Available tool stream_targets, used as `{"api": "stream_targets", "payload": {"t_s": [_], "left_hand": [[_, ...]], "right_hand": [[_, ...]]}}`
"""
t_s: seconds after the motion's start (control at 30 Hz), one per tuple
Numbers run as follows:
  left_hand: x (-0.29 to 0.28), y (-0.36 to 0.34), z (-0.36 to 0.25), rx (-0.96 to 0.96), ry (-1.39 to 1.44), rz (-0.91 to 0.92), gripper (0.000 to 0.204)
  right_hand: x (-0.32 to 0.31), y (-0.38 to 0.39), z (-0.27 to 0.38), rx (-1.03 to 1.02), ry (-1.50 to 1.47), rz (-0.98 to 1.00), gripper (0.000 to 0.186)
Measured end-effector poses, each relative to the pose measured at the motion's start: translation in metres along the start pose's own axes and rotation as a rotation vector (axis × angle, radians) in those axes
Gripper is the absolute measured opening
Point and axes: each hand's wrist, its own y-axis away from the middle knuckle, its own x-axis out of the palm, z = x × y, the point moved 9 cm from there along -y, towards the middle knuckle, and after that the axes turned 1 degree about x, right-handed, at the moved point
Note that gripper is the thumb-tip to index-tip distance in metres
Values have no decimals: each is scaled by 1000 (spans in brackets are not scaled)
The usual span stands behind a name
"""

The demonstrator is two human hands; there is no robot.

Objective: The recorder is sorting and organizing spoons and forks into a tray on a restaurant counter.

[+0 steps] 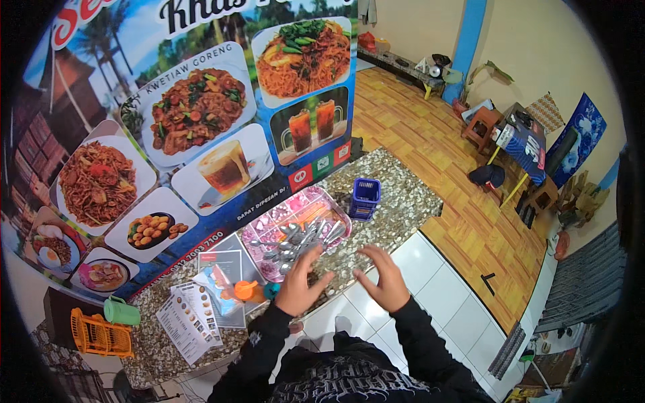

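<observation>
A pink patterned tray [267,227] lies on the pebbled stone counter, with a pile of metal spoons and forks [302,240] in it. My left hand [302,283] is held at the tray's near edge, fingers apart and holding nothing. To the right, my right hand [384,279] hovers by the counter's front edge, its fingers spread and curved, also without anything in it. Both palms face each other. Beyond them, a dark blue plastic basket [365,199] stands upright right of the tray; its inside looks bare from here.
A large food banner [195,168] rises along the counter's back. Left of the tray are printed menu sheets [185,326], an orange object [247,291], a green mug [121,311] and an orange basket [101,334]. Stools [481,127] stand across the room.
</observation>
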Motion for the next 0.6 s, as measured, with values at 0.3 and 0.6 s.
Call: {"api": "stream_targets", "payload": {"t_s": [0.3,0.6], "left_hand": [[55,-152,91,29,41,-37,58],[128,-238,203,-165,-29,-44,59]], "right_hand": [[-3,-91,-179,146,-61,-251,47],[34,-128,-320,470,7,-345,55]]}}
